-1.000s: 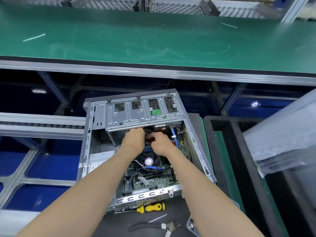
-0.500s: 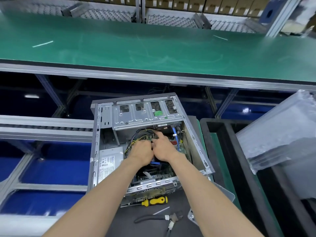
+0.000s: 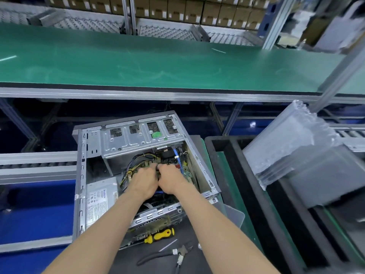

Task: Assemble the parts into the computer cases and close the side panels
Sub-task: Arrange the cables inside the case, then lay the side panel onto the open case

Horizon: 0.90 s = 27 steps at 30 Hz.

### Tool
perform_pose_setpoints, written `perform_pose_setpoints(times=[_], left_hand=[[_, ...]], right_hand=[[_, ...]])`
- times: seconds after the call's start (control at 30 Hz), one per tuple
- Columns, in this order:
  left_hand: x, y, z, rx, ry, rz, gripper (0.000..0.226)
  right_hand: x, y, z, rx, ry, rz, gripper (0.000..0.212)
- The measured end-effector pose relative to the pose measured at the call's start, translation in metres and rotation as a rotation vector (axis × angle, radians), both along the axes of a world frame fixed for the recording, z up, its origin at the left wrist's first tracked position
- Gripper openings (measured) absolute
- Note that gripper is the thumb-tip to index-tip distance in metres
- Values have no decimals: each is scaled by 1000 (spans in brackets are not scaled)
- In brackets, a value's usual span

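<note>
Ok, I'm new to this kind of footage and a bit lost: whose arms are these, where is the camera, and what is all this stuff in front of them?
No machine here: a person wears a camera on the head, looking down at their own bare arms. The left hand and right hand reach into an open computer case that has no side panel on. Their fingers work close together among the cables; what exactly they hold is hidden. Inside the case lies a grey power supply. On the dark mat near the person lie a yellow-handled screwdriver and pliers. Beyond runs a green conveyor belt; clear plastic trays are stacked to the right.
</note>
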<state>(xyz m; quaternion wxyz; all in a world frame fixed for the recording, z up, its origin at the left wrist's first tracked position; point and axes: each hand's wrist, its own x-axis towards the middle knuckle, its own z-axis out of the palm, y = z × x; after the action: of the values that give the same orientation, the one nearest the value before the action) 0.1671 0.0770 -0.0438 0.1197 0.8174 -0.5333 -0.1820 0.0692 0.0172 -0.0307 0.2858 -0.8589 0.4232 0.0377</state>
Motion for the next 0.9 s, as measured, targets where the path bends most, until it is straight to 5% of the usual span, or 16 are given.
perform_pose_setpoints(times=[0.4,0.63,0.9], left_hand=[[-47,-35,38,-613,133,89,21],[-129,-108,68,-518,98,-179,26],[-276,-207,71,-251,310,-414,40]], right_hand=[[-51,-10,44,-161,-599,-310,37],[-151,-70,55,-203,-809,-792,34],[-293,-143,29,-192,-859,-1482,50]])
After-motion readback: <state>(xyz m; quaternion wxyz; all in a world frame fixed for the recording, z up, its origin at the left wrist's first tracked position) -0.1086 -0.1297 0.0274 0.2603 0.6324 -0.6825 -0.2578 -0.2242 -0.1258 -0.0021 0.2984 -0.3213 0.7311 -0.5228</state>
